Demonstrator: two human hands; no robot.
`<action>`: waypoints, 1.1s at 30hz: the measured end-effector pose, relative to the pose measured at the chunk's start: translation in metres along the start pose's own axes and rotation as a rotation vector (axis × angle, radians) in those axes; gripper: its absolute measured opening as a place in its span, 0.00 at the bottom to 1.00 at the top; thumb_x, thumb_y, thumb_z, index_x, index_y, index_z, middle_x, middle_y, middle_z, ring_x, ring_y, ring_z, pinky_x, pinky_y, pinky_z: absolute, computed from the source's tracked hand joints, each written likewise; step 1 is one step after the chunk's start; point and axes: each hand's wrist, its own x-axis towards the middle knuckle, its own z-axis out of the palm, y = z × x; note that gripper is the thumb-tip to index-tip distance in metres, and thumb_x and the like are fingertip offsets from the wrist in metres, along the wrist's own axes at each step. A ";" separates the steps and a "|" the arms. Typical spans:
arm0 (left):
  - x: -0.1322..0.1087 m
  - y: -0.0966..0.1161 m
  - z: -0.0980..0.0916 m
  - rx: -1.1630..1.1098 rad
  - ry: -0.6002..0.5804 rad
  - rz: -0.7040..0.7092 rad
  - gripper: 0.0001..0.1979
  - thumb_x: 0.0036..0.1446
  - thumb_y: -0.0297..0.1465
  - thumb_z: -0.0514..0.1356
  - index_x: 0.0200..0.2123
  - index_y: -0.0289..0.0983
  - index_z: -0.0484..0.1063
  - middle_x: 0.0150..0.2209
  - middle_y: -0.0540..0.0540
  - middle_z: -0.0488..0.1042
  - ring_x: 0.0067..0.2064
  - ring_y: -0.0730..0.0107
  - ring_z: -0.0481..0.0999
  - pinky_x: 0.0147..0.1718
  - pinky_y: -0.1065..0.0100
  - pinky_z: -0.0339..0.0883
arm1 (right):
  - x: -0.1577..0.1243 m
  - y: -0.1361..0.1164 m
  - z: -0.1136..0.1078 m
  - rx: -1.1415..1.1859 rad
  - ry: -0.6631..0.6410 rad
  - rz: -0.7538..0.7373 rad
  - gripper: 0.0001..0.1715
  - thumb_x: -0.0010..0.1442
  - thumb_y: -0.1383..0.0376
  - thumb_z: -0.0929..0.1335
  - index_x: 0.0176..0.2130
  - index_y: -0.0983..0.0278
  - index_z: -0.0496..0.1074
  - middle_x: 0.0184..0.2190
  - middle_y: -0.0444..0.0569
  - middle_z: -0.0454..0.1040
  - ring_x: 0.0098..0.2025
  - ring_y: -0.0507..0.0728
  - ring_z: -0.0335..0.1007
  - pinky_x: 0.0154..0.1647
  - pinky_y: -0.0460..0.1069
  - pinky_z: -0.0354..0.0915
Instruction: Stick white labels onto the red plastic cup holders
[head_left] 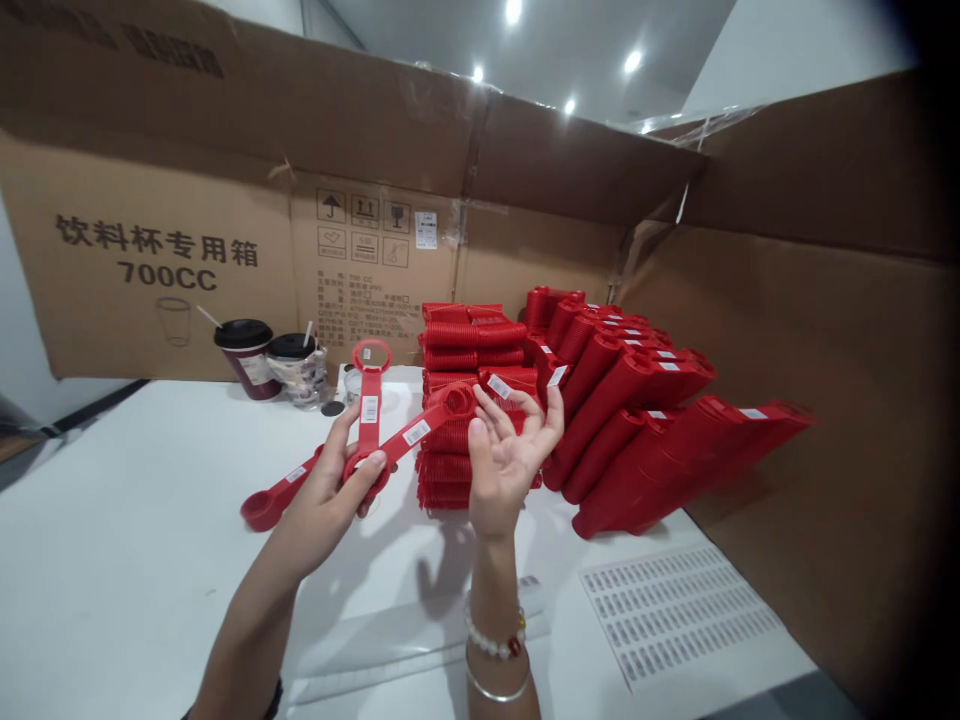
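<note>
Two glossy red ring-ended strips (370, 385), each barcode-labelled, fan toward twelve and two o'clock, gripped by the left hand (336, 492); the right hand (504, 472) has fingers loosely spread.

Shot from head, facing forward and down across counter (150, 540) toward cardboard wall (259, 190), close behind left hand (334, 495) and right hand (504, 470), reaching up to ceiling (555, 45).

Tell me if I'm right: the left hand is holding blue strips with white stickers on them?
Not quite: the strips are red, not blue, in the head view. The left hand is holding them, and they do have white stickers.
</note>
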 end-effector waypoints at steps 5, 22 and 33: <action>-0.001 0.000 -0.004 0.029 -0.020 0.008 0.37 0.63 0.43 0.53 0.69 0.47 0.36 0.30 0.51 0.69 0.24 0.75 0.60 0.22 0.74 0.59 | -0.002 -0.006 -0.003 0.047 -0.016 0.031 0.37 0.61 0.66 0.64 0.62 0.52 0.41 0.53 0.54 0.53 0.56 0.61 0.68 0.60 0.62 0.63; -0.004 -0.006 -0.012 0.038 -0.228 -0.013 0.32 0.60 0.41 0.58 0.66 0.51 0.54 0.42 0.46 0.74 0.31 0.70 0.68 0.28 0.73 0.66 | -0.009 -0.038 -0.017 -0.112 -0.045 0.062 0.34 0.64 0.67 0.62 0.63 0.51 0.43 0.63 0.55 0.50 0.61 0.61 0.63 0.62 0.62 0.60; 0.001 -0.006 -0.008 -0.267 -0.142 -0.096 0.38 0.61 0.42 0.58 0.69 0.46 0.43 0.26 0.53 0.63 0.24 0.77 0.59 0.19 0.75 0.55 | -0.009 -0.019 -0.011 -0.004 -0.214 0.325 0.35 0.58 0.66 0.68 0.60 0.57 0.51 0.31 0.39 0.70 0.21 0.46 0.58 0.25 0.43 0.63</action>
